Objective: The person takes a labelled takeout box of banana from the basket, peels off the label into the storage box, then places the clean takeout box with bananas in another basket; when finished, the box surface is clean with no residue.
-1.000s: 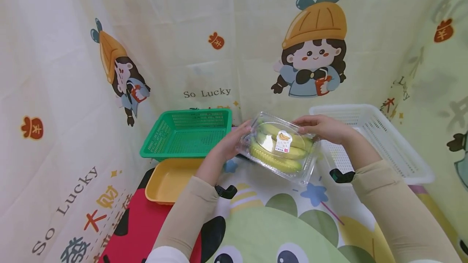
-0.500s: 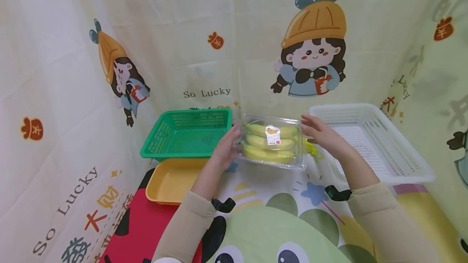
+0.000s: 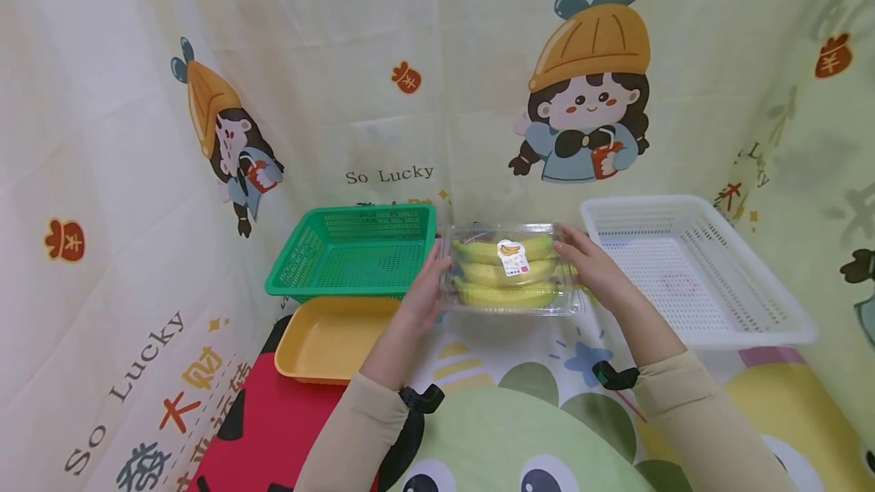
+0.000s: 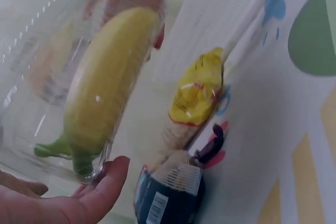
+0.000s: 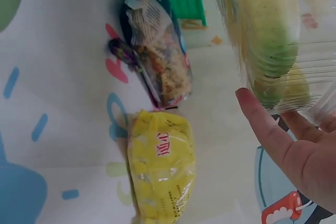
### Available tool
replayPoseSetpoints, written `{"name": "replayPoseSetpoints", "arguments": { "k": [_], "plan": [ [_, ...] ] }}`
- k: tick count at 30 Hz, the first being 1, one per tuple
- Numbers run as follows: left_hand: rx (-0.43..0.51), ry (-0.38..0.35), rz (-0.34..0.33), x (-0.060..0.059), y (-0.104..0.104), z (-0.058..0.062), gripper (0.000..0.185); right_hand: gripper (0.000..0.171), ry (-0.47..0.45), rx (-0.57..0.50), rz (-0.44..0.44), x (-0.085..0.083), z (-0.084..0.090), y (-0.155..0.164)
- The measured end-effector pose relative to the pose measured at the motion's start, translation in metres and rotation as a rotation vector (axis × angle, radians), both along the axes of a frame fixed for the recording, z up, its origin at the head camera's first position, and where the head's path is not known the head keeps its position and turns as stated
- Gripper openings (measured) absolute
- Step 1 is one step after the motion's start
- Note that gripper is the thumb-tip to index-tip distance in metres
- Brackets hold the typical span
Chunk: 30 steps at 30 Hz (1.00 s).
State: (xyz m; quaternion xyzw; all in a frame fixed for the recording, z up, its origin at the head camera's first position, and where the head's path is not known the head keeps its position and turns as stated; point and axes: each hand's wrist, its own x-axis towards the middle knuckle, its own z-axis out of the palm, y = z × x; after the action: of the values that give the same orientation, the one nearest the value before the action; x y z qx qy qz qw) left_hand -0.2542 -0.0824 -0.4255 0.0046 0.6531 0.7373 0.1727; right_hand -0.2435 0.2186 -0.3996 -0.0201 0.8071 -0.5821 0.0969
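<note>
A clear plastic clamshell box with several yellow-green bananas inside is held up between both hands, a white label on its lid. My left hand grips the left end; the left wrist view shows fingers wrapped around the box's corner by the banana stems. At the opposite end, my right hand holds the box with its thumb toward the lid. Beneath the box on the table lie a yellow plastic packet and a dark printed snack bag, mostly hidden in the head view.
A green basket stands at the back left, a yellow tray in front of it. To the right is a white basket. A purple-wrapped stick lies against the snack bag. Printed cloth hangs behind the table.
The banana box has turned from tilted to nearly level and shifted left. My right hand left its far corner, moved off a little, and now grips the right end again.
</note>
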Motion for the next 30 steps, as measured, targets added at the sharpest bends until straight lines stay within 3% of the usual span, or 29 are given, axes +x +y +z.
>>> {"name": "replayPoseSetpoints", "arguments": {
  "k": [6,16,23,26,30],
  "plan": [
    [-0.118,0.07,-0.02,-0.007,0.002,-0.008,0.055,0.066,0.044,-0.027,0.013,-0.005,-0.018,0.003],
    [-0.091,0.073,0.063,-0.003,0.011,-0.035,0.065,0.069,0.058,0.207,0.013,-0.001,-0.044,0.004],
    [-0.14,0.009,0.059,-0.001,0.013,-0.058,0.055,0.058,0.067,0.282,0.048,-0.005,-0.062,-0.003],
    [-0.149,-0.026,0.073,-0.003,0.014,-0.063,0.052,0.061,0.057,0.321,0.035,-0.008,-0.067,-0.004],
    [-0.128,-0.046,0.076,-0.007,0.016,-0.067,0.053,0.062,0.015,0.294,0.024,-0.011,-0.07,-0.002]
  ]
}}
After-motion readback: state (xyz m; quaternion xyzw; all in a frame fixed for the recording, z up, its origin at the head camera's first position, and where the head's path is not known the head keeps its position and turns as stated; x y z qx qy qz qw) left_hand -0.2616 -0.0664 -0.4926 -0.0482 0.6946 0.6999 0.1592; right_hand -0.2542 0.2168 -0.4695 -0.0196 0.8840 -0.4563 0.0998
